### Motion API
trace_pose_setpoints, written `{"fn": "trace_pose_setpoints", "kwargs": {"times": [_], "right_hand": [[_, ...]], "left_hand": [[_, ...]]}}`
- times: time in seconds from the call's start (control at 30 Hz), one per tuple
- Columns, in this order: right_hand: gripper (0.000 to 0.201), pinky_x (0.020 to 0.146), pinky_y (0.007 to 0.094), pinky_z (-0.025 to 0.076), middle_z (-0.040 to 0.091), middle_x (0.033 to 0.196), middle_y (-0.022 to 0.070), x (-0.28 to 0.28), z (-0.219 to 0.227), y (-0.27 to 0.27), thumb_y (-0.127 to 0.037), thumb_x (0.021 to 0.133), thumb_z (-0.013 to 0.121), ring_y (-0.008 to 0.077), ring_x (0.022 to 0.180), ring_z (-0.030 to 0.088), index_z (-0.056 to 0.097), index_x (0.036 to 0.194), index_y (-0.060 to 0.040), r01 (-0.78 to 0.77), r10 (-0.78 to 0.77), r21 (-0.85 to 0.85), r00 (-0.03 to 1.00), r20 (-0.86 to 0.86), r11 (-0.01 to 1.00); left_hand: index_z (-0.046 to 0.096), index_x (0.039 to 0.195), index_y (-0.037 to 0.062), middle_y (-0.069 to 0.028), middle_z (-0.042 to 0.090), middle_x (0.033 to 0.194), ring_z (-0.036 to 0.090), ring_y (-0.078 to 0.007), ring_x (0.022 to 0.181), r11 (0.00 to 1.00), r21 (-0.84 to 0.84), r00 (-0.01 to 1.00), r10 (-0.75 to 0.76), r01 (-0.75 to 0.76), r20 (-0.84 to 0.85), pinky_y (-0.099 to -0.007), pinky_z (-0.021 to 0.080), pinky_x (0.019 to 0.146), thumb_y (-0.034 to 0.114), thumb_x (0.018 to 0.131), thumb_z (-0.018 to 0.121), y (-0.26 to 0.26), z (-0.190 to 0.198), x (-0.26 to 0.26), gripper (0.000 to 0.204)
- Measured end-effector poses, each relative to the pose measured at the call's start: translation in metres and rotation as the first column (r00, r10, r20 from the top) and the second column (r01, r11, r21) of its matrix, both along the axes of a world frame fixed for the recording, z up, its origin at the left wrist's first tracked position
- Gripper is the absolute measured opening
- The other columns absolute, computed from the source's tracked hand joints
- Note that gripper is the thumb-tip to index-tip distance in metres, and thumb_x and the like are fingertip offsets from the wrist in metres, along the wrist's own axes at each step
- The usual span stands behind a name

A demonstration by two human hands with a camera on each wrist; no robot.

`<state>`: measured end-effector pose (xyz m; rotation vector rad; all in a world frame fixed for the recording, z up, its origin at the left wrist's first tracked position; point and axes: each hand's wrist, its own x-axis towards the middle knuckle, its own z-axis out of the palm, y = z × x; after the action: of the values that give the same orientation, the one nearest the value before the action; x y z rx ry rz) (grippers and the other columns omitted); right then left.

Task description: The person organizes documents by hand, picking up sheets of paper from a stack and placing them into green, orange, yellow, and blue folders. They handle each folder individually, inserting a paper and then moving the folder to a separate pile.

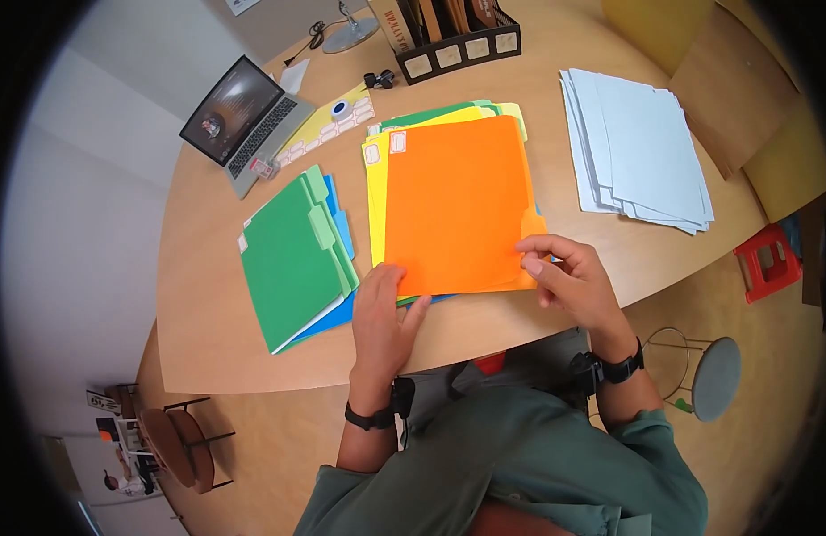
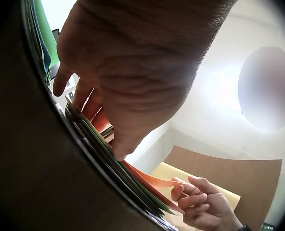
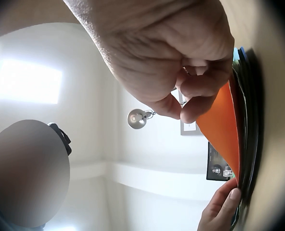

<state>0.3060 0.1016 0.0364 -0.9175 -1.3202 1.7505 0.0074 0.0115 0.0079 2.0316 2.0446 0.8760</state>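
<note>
An orange file folder (image 1: pixel 458 205) lies on top of a stack of yellow and green folders, a white label at its upper left. My right hand (image 1: pixel 569 281) pinches the folder's right edge by the tab between thumb and fingers. In the left wrist view, that right hand (image 2: pixel 205 204) holds the orange cover bent up from the stack. My left hand (image 1: pixel 384 322) rests at the folder's lower left corner, its fingers extended over it and the thumb at the front edge. Left of the stack lies a green folder (image 1: pixel 292 259) with lighter green tabs, over a blue folder (image 1: pixel 328 319).
A laptop (image 1: pixel 243 112) stands open at the back left, beside a label sheet (image 1: pixel 328 134) with a roll of tape (image 1: pixel 341 109) on it. A black file organizer (image 1: pixel 462 54) is at the back. White papers (image 1: pixel 641 147) are piled at the right. A stool (image 1: pixel 717 380) stands beyond the table.
</note>
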Motion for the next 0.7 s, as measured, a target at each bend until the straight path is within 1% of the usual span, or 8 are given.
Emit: {"fn": "trace_pose_setpoints", "kwargs": {"times": [0.07,0.2,0.23,0.3,0.4,0.5,0.57,0.7], "right_hand": [[0.029,0.062,0.0218,0.052,0.065,0.104,0.0000,0.0007,0.0017,-0.0020,-0.014,0.109,0.071,0.0049,0.070,0.060,0.071,0.133,0.0027,0.003,-0.003,0.001,1.000,-0.003,1.000],[0.031,0.064,0.0225,0.053,0.068,0.113,0.0023,0.0009,0.0012,-0.0055,-0.011,0.109,0.070,0.0056,0.071,0.061,0.070,0.137,0.0024,0.002,-0.001,0.018,1.000,-0.025,1.000],[0.031,0.064,0.0225,0.053,0.068,0.113,0.0023,0.0011,0.0014,-0.0060,-0.011,0.109,0.070,0.0056,0.071,0.061,0.070,0.137,0.0024,0.001,0.000,0.019,1.000,-0.026,1.000],[0.033,0.065,0.0232,0.055,0.069,0.121,0.0048,0.0022,0.0029,-0.0071,-0.009,0.108,0.070,0.0056,0.073,0.063,0.069,0.139,0.0021,-0.017,0.019,0.046,0.999,-0.036,0.999],[0.034,0.067,0.0236,0.056,0.070,0.126,0.0073,0.0040,0.0053,-0.0079,-0.009,0.108,0.070,0.0053,0.073,0.063,0.068,0.140,0.0023,-0.039,0.041,0.059,0.998,-0.037,0.997],[0.036,0.069,0.0237,0.057,0.071,0.129,0.0081,0.0051,0.0052,-0.0089,-0.008,0.108,0.069,0.0051,0.074,0.064,0.067,0.141,0.0026,-0.054,0.057,0.060,0.997,-0.051,0.997],[0.036,0.069,0.0237,0.057,0.071,0.130,0.0083,0.0059,0.0057,-0.0093,-0.008,0.108,0.069,0.0050,0.075,0.064,0.067,0.142,0.0031,-0.056,0.060,0.065,0.997,-0.057,0.996],[0.037,0.070,0.0243,0.058,0.072,0.133,0.0088,0.0062,0.0044,-0.0104,-0.009,0.108,0.070,0.0048,0.076,0.064,0.065,0.142,0.0044,-0.063,0.070,0.080,0.994,-0.084,0.995]], "left_hand": [[0.066,0.131,-0.0014,-0.0249,0.067,0.136,0.062,-0.0440,0.130,1.000,0.020,1.000,0.006,-0.006,-0.021,-0.0511,0.050,0.112,0.025,0.088,0.090,-0.0001,-0.0003,0.0008,0.056],[0.067,0.131,-0.0004,-0.0247,0.067,0.136,0.062,-0.0440,0.130,1.000,0.021,0.999,0.013,-0.012,-0.045,-0.0508,0.050,0.111,0.028,0.088,0.091,-0.0004,0.0022,0.0035,0.057],[0.067,0.131,0.0000,-0.0245,0.067,0.137,0.062,-0.0440,0.130,1.000,0.022,0.999,0.019,-0.018,-0.046,-0.0508,0.050,0.111,0.029,0.088,0.091,-0.0003,0.0012,0.0033,0.057],[0.068,0.131,0.0004,-0.0243,0.067,0.137,0.062,-0.0439,0.130,1.000,0.022,0.999,0.023,-0.022,-0.048,-0.0507,0.050,0.111,0.030,0.088,0.091,-0.0003,0.0000,0.0032,0.057],[0.068,0.130,0.0008,-0.0242,0.066,0.137,0.062,-0.0441,0.130,0.999,0.017,0.998,0.033,-0.032,-0.047,-0.0509,0.050,0.111,0.031,0.088,0.090,0.0000,-0.0018,0.0024,0.056],[0.069,0.130,0.0013,-0.0245,0.066,0.136,0.062,-0.0441,0.129,0.999,0.016,0.998,0.042,-0.041,-0.047,-0.0509,0.050,0.111,0.032,0.089,0.090,0.0001,-0.0027,0.0022,0.056],[0.069,0.130,0.0015,-0.0245,0.066,0.136,0.062,-0.0439,0.129,0.999,-0.016,0.998,0.048,-0.049,-0.043,-0.0507,0.050,0.110,0.033,0.090,0.089,0.0006,0.0009,0.0043,0.055],[0.070,0.130,0.0013,-0.0240,0.067,0.135,0.062,-0.0438,0.128,0.999,0.006,0.997,0.045,-0.045,-0.059,-0.0505,0.051,0.109,0.032,0.091,0.089,0.0002,0.0019,0.0059,0.054]]}}
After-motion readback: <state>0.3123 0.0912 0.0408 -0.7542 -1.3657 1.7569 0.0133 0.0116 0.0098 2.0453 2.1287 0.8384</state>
